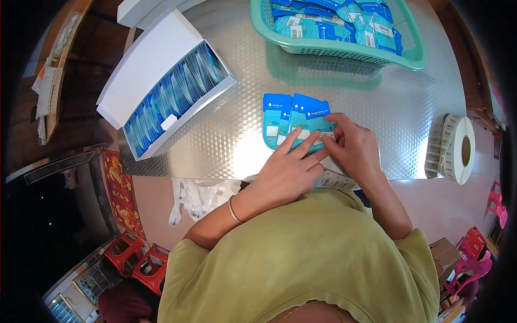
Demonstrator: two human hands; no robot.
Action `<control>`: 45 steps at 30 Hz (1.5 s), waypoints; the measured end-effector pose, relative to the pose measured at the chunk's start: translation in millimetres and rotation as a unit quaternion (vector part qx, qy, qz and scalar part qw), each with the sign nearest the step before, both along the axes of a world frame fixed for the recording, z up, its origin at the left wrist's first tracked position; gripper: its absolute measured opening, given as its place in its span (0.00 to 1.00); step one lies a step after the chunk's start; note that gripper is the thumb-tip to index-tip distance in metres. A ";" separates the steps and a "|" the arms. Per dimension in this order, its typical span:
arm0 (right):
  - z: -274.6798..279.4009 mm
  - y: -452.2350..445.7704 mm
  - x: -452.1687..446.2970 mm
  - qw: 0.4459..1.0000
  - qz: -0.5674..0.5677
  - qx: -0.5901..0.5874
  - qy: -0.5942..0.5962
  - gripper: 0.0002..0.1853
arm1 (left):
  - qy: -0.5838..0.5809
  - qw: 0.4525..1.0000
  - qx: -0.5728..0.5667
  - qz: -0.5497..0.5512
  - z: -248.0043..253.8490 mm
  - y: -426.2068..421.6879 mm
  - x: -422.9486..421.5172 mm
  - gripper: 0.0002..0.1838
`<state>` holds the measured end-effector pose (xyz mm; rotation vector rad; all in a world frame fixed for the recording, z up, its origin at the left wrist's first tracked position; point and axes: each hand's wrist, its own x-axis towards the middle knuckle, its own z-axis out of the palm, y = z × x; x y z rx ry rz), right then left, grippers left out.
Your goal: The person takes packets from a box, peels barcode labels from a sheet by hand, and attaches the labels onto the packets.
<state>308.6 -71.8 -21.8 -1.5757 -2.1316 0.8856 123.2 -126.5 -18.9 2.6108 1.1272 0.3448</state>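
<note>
Several blue-and-teal printed cards (277, 116) lie overlapped in a fan on the metal table, with white patches on their lower halves. My left hand (288, 169) rests on the lower part of the fan, fingers spread flat. At the right side of the cards, my right hand (356, 151) has its thumb and fingers bent together at a small white label (326, 134) on the rightmost card. Below my hands, a strip of barcode labels (336, 181) hangs by the table's near edge, partly hidden by my wrists.
An open white box (156, 59) packed with similar cards (172, 97) stands at left. A green plastic basket (301, 48) heaped with cards is at the back right. A roll of barcode labels (460, 151) stands near the right edge. Red stools (151, 266) are on the floor.
</note>
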 end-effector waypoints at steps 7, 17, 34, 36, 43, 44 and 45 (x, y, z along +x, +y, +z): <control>1.7 2.4 -2.2 0.996 0.024 0.071 -0.058 0.25 | -0.013 1.000 -0.014 -0.006 1.2 2.2 -2.2 0.07; 14.8 21.6 18.2 0.996 -0.003 -0.064 -0.062 0.29 | -0.033 0.999 -0.019 -0.002 2.5 2.2 -3.2 0.06; 1.9 30.1 12.3 0.991 0.110 0.036 0.071 0.38 | -0.039 0.999 -0.009 -0.009 0.5 2.0 -4.5 0.05; 2.6 28.9 12.4 0.992 0.096 0.014 0.076 0.38 | -0.035 0.999 -0.008 -0.009 1.4 0.9 -5.0 0.05; 9.5 27.7 12.7 0.992 0.079 -0.030 0.092 0.33 | -0.080 0.996 -0.046 0.013 3.1 -4.3 -3.8 0.05; 10.6 28.2 13.3 0.992 0.081 -0.039 0.089 0.30 | -0.087 0.995 -0.046 0.015 2.6 -4.3 -3.9 0.06; 8.4 30.1 16.1 0.987 0.094 -0.043 0.125 0.27 | -0.090 0.995 -0.045 0.011 4.5 -3.6 -3.9 0.06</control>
